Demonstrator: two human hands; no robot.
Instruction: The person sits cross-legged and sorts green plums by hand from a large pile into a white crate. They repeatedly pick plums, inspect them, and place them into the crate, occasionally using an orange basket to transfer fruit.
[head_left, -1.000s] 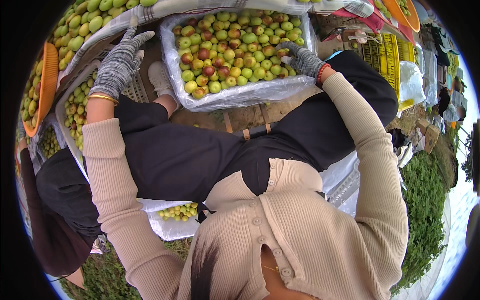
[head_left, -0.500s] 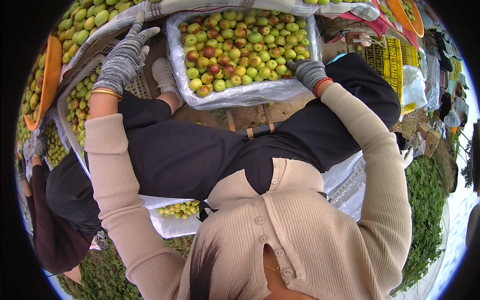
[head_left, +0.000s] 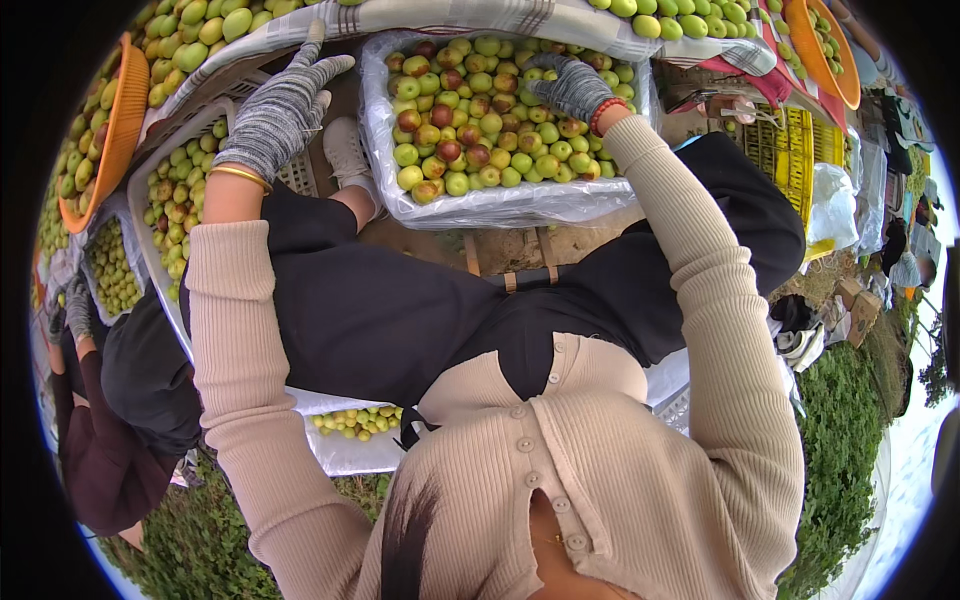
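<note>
Outdoor fruit-handling site — lined fruit crate [head_left: 500, 209] beneath right hand [head_left: 572, 88], yellow crates [head_left: 782, 165] and green plants [head_left: 840, 430] to its right.

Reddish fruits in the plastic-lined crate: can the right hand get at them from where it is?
Probably yes: the gloved right hand is over the open crate, and nothing visible blocks its way across to the reddish fruits.

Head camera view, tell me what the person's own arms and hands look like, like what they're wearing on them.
The left hand and right hand wear mottled grey knit gloves. A thin gold-coloured bangle circles the left wrist, a red bracelet the right. Both sleeves are beige ribbed knit, the left one turned back at its end.
</note>
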